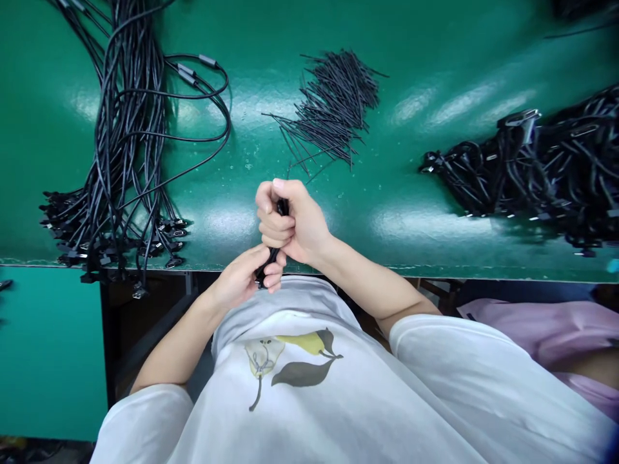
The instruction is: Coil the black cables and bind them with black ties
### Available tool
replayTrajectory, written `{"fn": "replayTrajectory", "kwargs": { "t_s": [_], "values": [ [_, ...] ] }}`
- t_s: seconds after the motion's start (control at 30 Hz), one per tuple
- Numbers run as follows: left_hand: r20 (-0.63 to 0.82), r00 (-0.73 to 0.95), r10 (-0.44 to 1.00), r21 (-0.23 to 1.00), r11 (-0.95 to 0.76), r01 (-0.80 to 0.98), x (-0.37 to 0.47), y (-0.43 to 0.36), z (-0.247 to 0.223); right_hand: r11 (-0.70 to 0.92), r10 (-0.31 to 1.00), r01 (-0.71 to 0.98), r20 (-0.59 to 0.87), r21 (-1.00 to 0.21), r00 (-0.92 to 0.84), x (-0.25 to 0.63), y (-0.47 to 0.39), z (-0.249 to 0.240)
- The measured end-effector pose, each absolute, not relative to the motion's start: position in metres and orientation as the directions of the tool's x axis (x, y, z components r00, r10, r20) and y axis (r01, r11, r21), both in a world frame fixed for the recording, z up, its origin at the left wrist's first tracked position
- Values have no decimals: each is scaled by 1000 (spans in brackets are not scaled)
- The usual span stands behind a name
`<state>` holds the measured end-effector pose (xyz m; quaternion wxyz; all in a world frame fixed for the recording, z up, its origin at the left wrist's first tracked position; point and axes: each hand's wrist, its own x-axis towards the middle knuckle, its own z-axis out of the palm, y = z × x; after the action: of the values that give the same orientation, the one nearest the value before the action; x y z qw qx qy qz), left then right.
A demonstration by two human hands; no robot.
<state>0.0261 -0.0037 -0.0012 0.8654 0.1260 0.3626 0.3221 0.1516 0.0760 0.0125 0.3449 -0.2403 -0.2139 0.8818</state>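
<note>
Close to my body, at the table's front edge, both hands grip one folded black cable (275, 253). My left hand (244, 272) is closed around its lower end, where a small metal plug tip shows. Just above, my right hand (296, 219) is wrapped round the upper part, its thumb and forefinger pressed together at the top. Most of the cable is hidden inside the fingers. Beyond my hands lies a loose heap of thin black twist ties (341, 103); one or two strands reach toward my right hand, and I cannot tell whether it pinches one.
A thick bunch of long black cables (128, 122) lies on the left of the green table (261, 38), connector ends hanging over the front edge. Bundled black cables (536, 167) are piled at the right. A person in pink (546, 328) sits close on my right.
</note>
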Motion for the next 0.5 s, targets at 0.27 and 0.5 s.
{"fn": "replayTrajectory", "kwargs": {
  "t_s": [0.27,0.5],
  "values": [
    [-556,466,688,497,725,-477,32,-6,-5,-620,778,-583,-313,-525,-545,162,81,14],
    [-562,597,573,416,819,-394,30,1,-1,-604,781,-545,-296,-582,-550,166,74,13]
  ]
}}
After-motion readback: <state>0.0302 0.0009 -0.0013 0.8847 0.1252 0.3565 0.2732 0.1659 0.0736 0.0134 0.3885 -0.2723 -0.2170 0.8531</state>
